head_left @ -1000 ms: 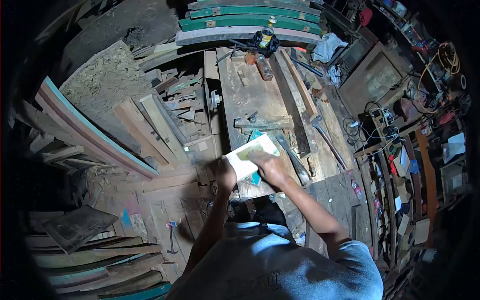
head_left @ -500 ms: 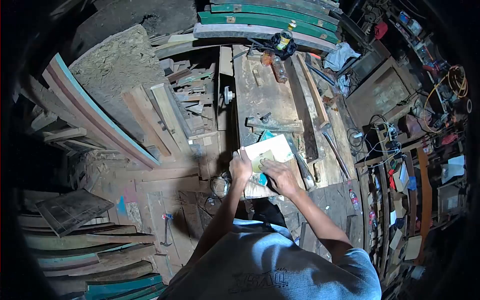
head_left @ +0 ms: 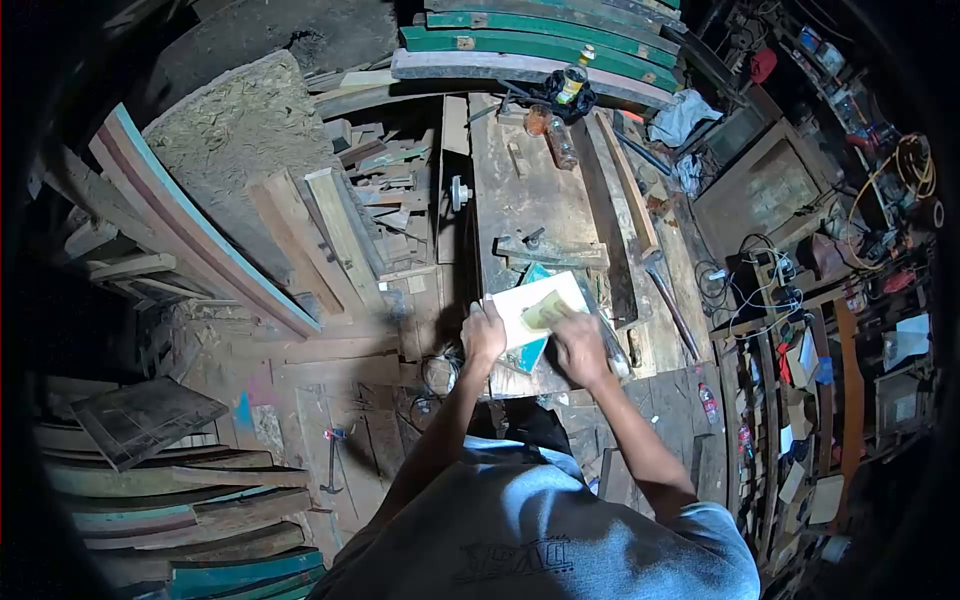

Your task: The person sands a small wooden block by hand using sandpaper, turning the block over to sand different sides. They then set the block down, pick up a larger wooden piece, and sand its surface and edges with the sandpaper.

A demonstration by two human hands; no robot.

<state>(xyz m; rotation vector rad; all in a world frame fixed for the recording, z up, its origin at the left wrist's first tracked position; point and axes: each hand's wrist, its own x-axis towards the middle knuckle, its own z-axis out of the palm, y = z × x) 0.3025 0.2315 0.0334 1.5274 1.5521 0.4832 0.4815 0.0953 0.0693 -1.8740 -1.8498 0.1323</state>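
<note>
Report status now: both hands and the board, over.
Left hand gripping pale board edge. Right hand pressing yellowish pad on it. Hammer lies apart.

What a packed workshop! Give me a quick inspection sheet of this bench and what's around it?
Surface: worn wooden workbench, dusty and scarred.
Job's things: pale flat board lying at the near end of the bench; a yellowish pad or sheet pressed on it.
Clutter: bottles at the far end, a long plank, a hammer, offcuts left of the bench.
Hands: left hand grips the board's near-left edge; right hand presses the pad.
Cables: tangled white leads at right; a yellow coil hung at the far right.
Surroundings: sawdust heap, curved green-painted timbers, stacked planks on the floor.
</note>
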